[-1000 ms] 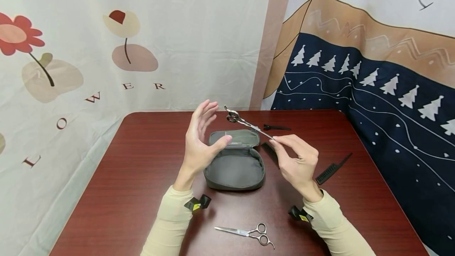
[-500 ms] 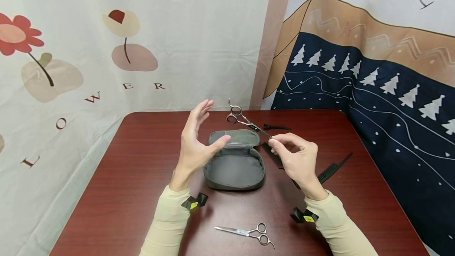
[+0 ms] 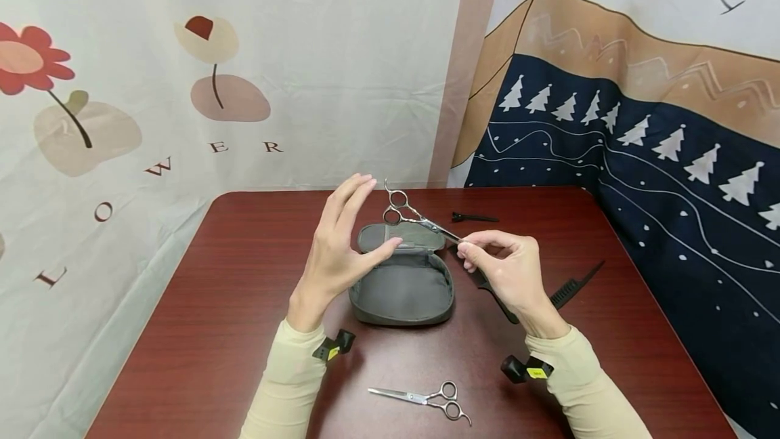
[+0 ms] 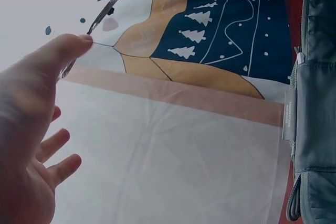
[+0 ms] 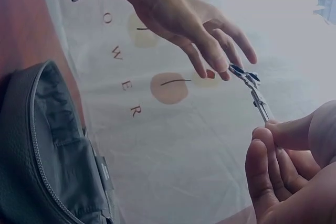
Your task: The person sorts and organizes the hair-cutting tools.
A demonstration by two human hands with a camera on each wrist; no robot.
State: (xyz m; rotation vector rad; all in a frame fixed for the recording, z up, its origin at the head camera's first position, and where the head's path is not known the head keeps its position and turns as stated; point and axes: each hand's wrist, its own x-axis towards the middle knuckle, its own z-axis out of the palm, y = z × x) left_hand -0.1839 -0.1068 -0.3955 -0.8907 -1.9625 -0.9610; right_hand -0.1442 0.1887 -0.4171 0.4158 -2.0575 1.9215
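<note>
My right hand (image 3: 508, 273) pinches the blade end of a pair of hairdressing scissors (image 3: 420, 217) between thumb and fingers. The scissors are held up in the air, finger rings towards the upper left. My left hand (image 3: 338, 256) is raised close to those rings, fingers extended and thumb apart, holding nothing. In the right wrist view the rings of the scissors (image 5: 245, 76) are near the left hand's fingertips; I cannot tell if they touch. Below both hands lies an unzipped grey case (image 3: 402, 300), its lid laid back and nothing visible inside.
Another pair of scissors (image 3: 420, 398) lies on the red-brown table (image 3: 213, 330) in front of the case. Right of the case are a black comb (image 3: 496, 300), partly behind the right hand, and a second black comb (image 3: 573, 288). A black hair clip (image 3: 475, 217) lies farther back.
The held scissors have turned so that their rings face the camera more, and have lowered slightly. My right hand has shifted a little left and the left hand's fingers have tilted towards the rings.
</note>
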